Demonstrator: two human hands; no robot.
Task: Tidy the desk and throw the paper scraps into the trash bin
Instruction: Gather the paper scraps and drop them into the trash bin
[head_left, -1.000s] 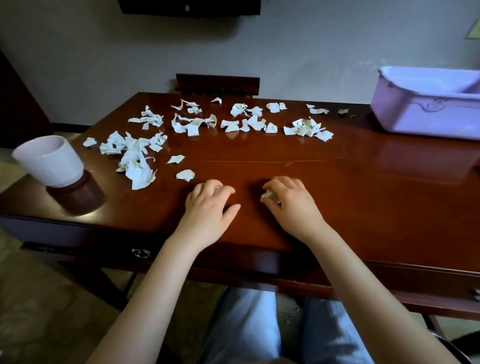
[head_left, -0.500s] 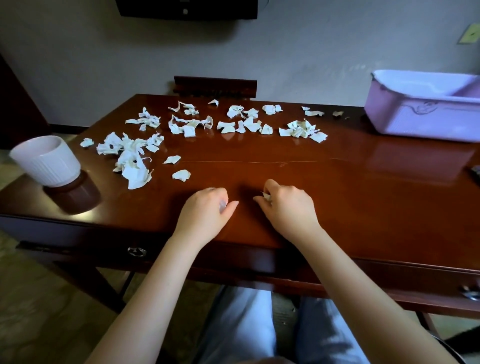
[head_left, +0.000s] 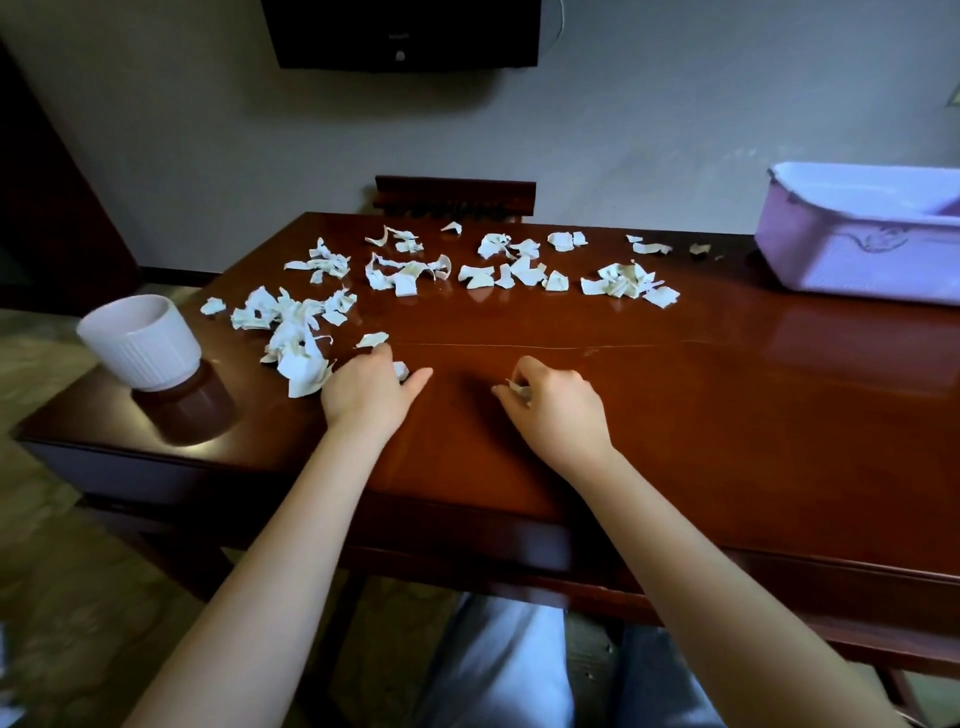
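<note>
Now, paper scraps (head_left: 520, 389) in the pinch of left hand (head_left: 366, 392) and right hand (head_left: 558, 408), cup (head_left: 140, 340) nearby.

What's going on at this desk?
A person is picking torn paper scraps off a wooden desk. The right hand pinches a few scraps; the left hand curls over one beside the near pile, grip unclear. Most scraps lie scattered across the back; a purple tub sits at far right.
</note>
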